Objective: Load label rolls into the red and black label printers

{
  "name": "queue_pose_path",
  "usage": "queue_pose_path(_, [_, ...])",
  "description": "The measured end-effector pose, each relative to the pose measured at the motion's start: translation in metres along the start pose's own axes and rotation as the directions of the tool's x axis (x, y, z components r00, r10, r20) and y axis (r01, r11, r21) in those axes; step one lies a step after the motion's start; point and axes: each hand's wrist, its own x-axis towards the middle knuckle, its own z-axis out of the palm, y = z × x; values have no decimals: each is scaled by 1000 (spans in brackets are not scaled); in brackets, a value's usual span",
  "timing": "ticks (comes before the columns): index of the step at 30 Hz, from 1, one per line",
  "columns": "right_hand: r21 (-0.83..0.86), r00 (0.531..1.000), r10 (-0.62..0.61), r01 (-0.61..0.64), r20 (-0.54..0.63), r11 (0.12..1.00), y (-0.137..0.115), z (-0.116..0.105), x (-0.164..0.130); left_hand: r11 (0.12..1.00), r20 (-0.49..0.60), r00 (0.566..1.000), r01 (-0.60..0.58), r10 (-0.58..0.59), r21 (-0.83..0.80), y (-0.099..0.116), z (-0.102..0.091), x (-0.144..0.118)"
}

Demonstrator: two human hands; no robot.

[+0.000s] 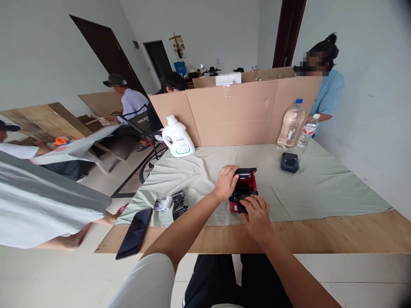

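A small red and black receipt printer (246,185) stands on the cloth in front of me, its black lid raised at the back. The compartment inside looks dark. My left hand (226,182) grips the printer's left side, fingers bent near the raised lid. At the near end, my right hand (258,217) is closed on the black front part, and its fingers hide some of that edge. To the left lie a white paper roll (164,203) and a crumpled black-and-white wrapper (179,204).
A phone (134,234) lies at the table's left front edge. A white jug (178,137), a large bottle (291,125), a small bottle (308,131) and a black block (289,162) stand farther back. A cardboard screen (231,113) closes the far side. Several people sit or stand around.
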Motion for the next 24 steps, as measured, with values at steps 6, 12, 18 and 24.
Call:
queue_pose_path(6, [-8,1000,-16,16,-3,1000,4,1,0,998,30,999,-25,24,60,21,-1,-43])
queue_pose_path(12, [-90,1000,-10,9,-8,996,12,7,6,988,126,992,-8,-12,152,32,5,-65])
queue_pose_path(18, [-194,995,2,17,98,981,20,12,15,971,274,962,-45,-22,236,44,-10,-56])
queue_pose_path(24, [-253,986,0,42,166,967,18,7,27,953,400,917,-120,-1,277,43,-12,-49])
